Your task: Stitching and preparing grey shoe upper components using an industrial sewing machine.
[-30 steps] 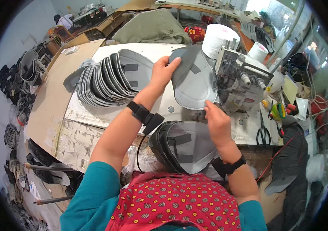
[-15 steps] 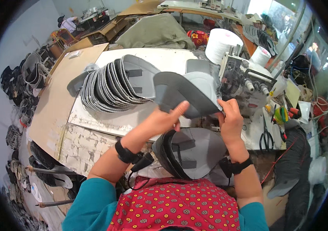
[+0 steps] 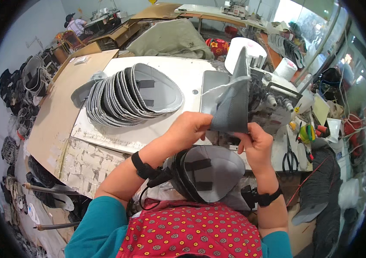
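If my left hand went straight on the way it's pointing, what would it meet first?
Your left hand would likely first meet the grey piece it seems to hold, though depth is unclear.

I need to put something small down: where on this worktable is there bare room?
Bare: most of the tan board left of the curved grey stack, and the white tabletop between that stack and the olive cloth behind. Crowded: the right end, where the held grey piece, machine, thread cones and scissors are close together.
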{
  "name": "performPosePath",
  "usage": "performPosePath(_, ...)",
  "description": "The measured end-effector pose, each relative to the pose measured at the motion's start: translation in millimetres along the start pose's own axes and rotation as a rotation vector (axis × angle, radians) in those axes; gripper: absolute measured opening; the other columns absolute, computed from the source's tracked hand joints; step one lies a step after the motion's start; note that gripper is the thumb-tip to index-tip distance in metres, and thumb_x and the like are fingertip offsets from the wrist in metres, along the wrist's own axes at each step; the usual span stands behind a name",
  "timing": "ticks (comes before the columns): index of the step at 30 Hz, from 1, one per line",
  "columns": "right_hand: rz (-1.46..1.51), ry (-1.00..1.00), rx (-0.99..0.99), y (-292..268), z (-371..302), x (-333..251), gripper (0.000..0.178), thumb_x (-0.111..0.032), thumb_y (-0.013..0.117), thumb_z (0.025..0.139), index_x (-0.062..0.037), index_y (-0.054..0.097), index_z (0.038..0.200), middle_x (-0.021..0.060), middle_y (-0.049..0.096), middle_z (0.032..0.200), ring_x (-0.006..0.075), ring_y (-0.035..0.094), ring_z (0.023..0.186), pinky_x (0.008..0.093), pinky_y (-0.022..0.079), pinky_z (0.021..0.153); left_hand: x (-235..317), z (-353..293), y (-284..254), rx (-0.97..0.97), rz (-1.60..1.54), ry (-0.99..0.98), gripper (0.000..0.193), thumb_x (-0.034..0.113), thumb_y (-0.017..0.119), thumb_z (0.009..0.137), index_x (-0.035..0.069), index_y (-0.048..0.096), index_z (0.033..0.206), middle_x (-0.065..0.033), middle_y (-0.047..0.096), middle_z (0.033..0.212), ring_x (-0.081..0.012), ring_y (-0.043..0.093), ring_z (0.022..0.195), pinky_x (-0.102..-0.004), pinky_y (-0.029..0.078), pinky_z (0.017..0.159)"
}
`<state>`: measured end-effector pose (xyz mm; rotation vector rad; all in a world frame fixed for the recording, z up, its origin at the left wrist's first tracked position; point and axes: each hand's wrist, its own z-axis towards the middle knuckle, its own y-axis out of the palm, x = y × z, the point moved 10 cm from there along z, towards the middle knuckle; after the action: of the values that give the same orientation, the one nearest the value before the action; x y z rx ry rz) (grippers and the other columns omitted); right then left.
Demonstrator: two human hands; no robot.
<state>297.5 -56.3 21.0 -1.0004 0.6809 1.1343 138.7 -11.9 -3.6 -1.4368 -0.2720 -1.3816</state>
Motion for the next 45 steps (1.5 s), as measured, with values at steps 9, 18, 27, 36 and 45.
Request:
performPosePath(9,-0.036,0.018,0.059,14.6,5.0,4.7,0.005,0.002,0.063,0.088,0.0028,0.063,0.094,0.0076,0.06,0.063,0.012,0.056,0.044,0.0277,0.041,0.042,69.9,3.3,-31.4,0.545,0.644,0.478,0.048,-0.003,0.075,0.063,0.004,0.053,0.104,-0.0148,0.054,0.107,-0.0325,0.056,0.098,-0.0386,0.048,0.08)
performPosePath(18,0.035,0.167,0.007,2.2,0.6,37.2,0.013,0.001,0.067,0.083,0.0012,0.065,0.096,0.0077,0.068,0.076,0.0106,0.062,0.056,0.0255,0.045,0.047,-14.6,56.6,-13.8,0.182,0.217,-0.034,0.042,-0.01,0.067,0.074,-0.001,0.052,0.112,-0.0126,0.061,0.102,-0.0191,0.063,0.081,-0.0327,0.051,0.068)
performPosePath(27,0.03,-0.06,-0.025,11.2,-36.1,21.2,0.021,0.015,0.057,0.082,0.003,0.065,0.098,0.0116,0.071,0.103,0.0096,0.06,0.054,0.0232,0.049,0.049,-78.6,29.8,-29.7,0.261,-0.717,-0.22,0.02,0.001,0.052,0.091,0.004,0.068,0.101,-0.0019,0.067,0.09,-0.0112,0.06,0.078,-0.026,0.049,0.069)
performPosePath(36,-0.079,-0.261,0.12,8.1,-38.1,14.7,0.023,0.014,0.055,0.084,0.0001,0.062,0.101,0.0136,0.071,0.105,0.0129,0.062,0.056,0.0246,0.051,0.05,-59.5,35.8,-44.1,0.476,-0.738,-0.136,0.034,0.034,0.058,0.096,0.004,0.065,0.083,0.0014,0.061,0.079,-0.0055,0.051,0.074,-0.0228,0.042,0.067)
performPosePath(45,-0.448,-0.408,0.18,26.2,-20.3,8.0,0.038,0.014,0.054,0.073,-0.0031,0.065,0.105,0.015,0.068,0.112,0.0311,0.069,0.094,0.0344,0.057,0.075,-70.9,37.5,-42.0,0.506,-0.624,-0.119,0.028,0.029,0.068,0.092,0.001,0.067,0.09,0.0004,0.065,0.078,-0.0056,0.054,0.066,-0.0218,0.043,0.059)
